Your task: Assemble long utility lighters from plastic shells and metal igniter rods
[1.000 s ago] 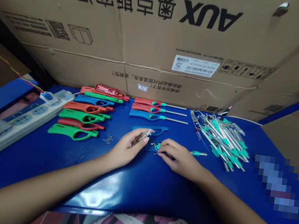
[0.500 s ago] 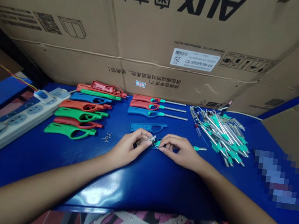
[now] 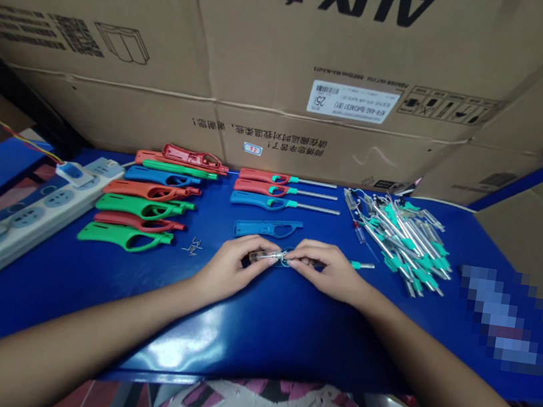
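My left hand (image 3: 237, 263) is closed on a small clear lighter tank (image 3: 265, 255), held nearly level between thumb and fingers. Beside it, my right hand (image 3: 325, 268) pinches at the tank's right end, where thin wire shows; exactly what its fingertips grip is too small to tell. A metal tube with a teal part (image 3: 362, 265) sticks out to the right from behind my right hand. Just beyond both hands lies a blue lighter shell half (image 3: 268, 228). Three lighters with tubes fitted, the nearest one blue (image 3: 256, 199), lie in a row farther back.
Several coloured shells (image 3: 125, 237) are stacked at the left, with small screws (image 3: 193, 246) near them. A power strip (image 3: 57, 197) runs along the left edge. A pile of tube assemblies (image 3: 402, 242) lies right; a large carton (image 3: 273, 49) stands behind.
The tank in my left hand has turned from slanted to nearly level. My right hand has come slightly closer to it, and the view has shifted a little.
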{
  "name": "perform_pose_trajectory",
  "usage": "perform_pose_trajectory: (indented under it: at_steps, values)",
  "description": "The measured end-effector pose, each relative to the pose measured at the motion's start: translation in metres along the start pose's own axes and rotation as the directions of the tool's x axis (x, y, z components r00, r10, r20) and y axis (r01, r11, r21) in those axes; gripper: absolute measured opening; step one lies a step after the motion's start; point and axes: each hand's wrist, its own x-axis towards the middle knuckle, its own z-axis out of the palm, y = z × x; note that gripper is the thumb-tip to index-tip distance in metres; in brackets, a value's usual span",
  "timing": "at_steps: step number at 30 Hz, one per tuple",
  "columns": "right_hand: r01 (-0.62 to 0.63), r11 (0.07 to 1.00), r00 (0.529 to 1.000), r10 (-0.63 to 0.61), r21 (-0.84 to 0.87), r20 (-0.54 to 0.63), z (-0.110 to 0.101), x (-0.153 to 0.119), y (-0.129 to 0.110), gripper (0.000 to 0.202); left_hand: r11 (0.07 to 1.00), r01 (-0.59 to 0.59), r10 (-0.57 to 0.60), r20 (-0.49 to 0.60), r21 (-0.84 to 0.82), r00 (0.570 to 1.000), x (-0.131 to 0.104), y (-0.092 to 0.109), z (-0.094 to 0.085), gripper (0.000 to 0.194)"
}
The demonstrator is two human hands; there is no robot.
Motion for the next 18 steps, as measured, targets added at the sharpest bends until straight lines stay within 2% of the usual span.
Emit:
perform_pose_trajectory:
  at_steps: [18]
  values:
    - [-0.001,1.000,1.000,0.001,0.004,0.015,-0.0025,-0.0013,-0.0009,0.022,0.999,-0.045,0.045,0.005,0.020,0.999,0.0000,0.0006,-0.0006,0.017]
